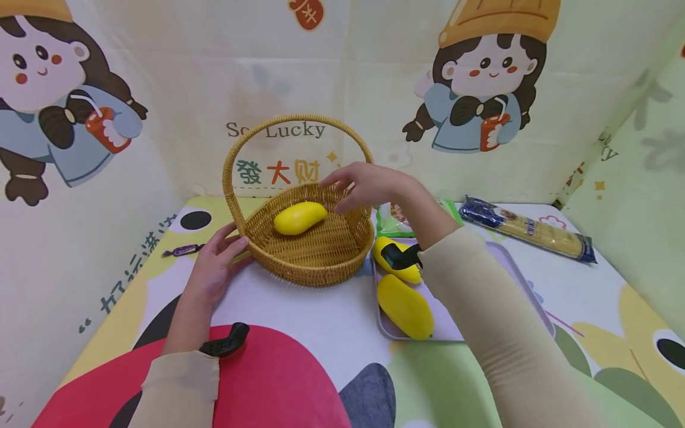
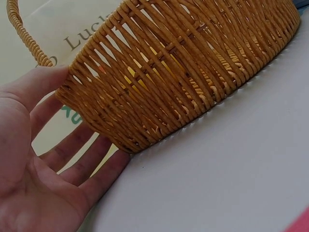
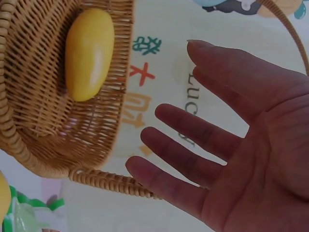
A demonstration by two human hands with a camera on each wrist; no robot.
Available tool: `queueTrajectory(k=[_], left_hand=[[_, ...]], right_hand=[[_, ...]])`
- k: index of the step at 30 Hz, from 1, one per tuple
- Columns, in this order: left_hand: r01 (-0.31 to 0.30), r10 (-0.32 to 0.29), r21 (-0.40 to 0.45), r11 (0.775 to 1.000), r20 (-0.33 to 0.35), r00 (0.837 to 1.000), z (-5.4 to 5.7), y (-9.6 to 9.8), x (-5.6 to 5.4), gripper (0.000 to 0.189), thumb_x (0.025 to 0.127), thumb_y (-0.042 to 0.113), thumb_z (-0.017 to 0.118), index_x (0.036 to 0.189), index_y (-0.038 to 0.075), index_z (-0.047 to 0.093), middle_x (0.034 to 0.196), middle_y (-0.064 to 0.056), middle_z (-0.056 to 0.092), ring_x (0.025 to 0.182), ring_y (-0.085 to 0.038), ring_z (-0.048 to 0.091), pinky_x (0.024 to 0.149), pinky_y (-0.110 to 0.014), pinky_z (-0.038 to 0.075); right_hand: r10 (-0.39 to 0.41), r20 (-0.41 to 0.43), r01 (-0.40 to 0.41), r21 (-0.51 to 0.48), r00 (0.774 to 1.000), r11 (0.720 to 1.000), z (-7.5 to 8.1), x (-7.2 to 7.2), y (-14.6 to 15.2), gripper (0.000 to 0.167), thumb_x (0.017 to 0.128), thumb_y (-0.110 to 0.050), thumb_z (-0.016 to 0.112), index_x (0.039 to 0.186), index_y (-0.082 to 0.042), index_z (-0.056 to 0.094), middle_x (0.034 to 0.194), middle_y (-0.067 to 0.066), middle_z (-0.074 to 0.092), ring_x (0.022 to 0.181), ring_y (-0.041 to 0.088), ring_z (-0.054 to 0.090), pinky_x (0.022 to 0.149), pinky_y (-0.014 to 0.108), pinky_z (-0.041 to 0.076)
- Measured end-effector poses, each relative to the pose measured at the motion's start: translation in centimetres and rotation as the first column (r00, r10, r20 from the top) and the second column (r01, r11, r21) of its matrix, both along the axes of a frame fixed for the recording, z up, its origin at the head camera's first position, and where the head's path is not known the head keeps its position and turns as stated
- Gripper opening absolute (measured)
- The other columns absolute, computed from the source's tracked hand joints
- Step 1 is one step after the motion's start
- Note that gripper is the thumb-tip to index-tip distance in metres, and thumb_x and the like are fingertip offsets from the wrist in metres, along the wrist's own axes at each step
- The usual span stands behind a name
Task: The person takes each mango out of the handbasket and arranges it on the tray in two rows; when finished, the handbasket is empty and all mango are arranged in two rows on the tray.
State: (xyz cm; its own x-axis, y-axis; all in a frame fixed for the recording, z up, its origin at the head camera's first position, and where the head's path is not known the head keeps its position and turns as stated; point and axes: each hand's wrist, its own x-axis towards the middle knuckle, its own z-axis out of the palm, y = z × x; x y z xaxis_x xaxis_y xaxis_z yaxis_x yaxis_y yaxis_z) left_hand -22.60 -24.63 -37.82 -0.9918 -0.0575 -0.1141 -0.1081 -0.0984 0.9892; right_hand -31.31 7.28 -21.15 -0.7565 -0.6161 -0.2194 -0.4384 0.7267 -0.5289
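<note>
A woven wicker basket [image 1: 316,274] with a tall arched handle [image 1: 299,117] stands on the table, a yellow mango [image 1: 300,218] lying inside it. My left hand [image 1: 216,267] holds the basket's left side, with the thumb [image 2: 46,79] at the rim and the other fingers spread along the outer wall. Over the basket's right side hovers my right hand [image 1: 369,185], its fingers apart and nothing in them. In the right wrist view, that hand [image 3: 251,140] shows an empty palm, and the mango [image 3: 90,54] is beyond the fingertips.
Right of the basket, a lilac tray [image 1: 455,334] bears two more mangoes, one [image 1: 405,306] in front of the other [image 1: 385,255]. Behind it lie a green-edged packet [image 1: 389,223] and a long pasta bag [image 1: 527,229]. A purple-wrapped candy [image 1: 184,250] lies left of the basket.
</note>
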Motion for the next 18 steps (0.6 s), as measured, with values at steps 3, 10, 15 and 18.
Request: queueTrajectory(k=[3,10,15,18], left_hand=[[-0.003,0.003,0.005,1.000,-0.002,1.000,0.0,0.0,0.0,0.072,0.101,0.036,0.068,0.163,0.031,0.032,0.160,-0.010,0.038,0.122,-0.007,0.058,0.106,-0.028,0.054],[-0.008,0.008,0.027,1.000,-0.008,1.000,-0.2,0.0,-0.1,0.074,0.099,0.036,0.070,0.162,0.029,0.034,0.150,-0.004,0.044,0.120,-0.007,0.060,0.104,-0.026,0.055],[-0.006,0.006,0.011,1.000,-0.002,1.000,-0.1,0.0,-0.1,0.073,0.100,0.037,0.069,0.163,0.030,0.033,0.156,-0.008,0.040,0.123,-0.008,0.059,0.109,-0.031,0.052],[-0.008,0.008,0.003,1.000,-0.001,1.000,-0.1,0.1,-0.1,0.071,0.101,0.036,0.068,0.163,0.031,0.033,0.159,-0.010,0.038,0.124,-0.008,0.058,0.111,-0.032,0.051]], right_hand=[[-0.017,0.013,0.017,0.011,1.000,1.000,-0.4,-0.6,-0.5,0.056,0.095,-0.025,0.075,0.147,-0.032,0.057,0.148,0.007,0.055,0.134,0.026,0.052,0.107,0.046,0.053],[-0.036,0.046,0.035,0.014,0.998,0.999,-1.7,-1.9,-1.5,0.059,0.094,-0.027,0.075,0.149,-0.030,0.056,0.147,0.010,0.056,0.132,0.026,0.053,0.110,0.047,0.050],[-0.056,0.069,0.055,0.010,0.996,0.998,-2.4,-2.6,-2.3,0.058,0.094,-0.027,0.076,0.148,-0.031,0.056,0.142,0.009,0.060,0.121,0.023,0.058,0.103,0.043,0.054],[-0.058,0.076,0.057,0.010,0.995,0.998,-2.6,-2.9,-3.0,0.057,0.094,-0.026,0.076,0.148,-0.031,0.057,0.140,0.009,0.061,0.109,0.023,0.059,0.091,0.039,0.056]])
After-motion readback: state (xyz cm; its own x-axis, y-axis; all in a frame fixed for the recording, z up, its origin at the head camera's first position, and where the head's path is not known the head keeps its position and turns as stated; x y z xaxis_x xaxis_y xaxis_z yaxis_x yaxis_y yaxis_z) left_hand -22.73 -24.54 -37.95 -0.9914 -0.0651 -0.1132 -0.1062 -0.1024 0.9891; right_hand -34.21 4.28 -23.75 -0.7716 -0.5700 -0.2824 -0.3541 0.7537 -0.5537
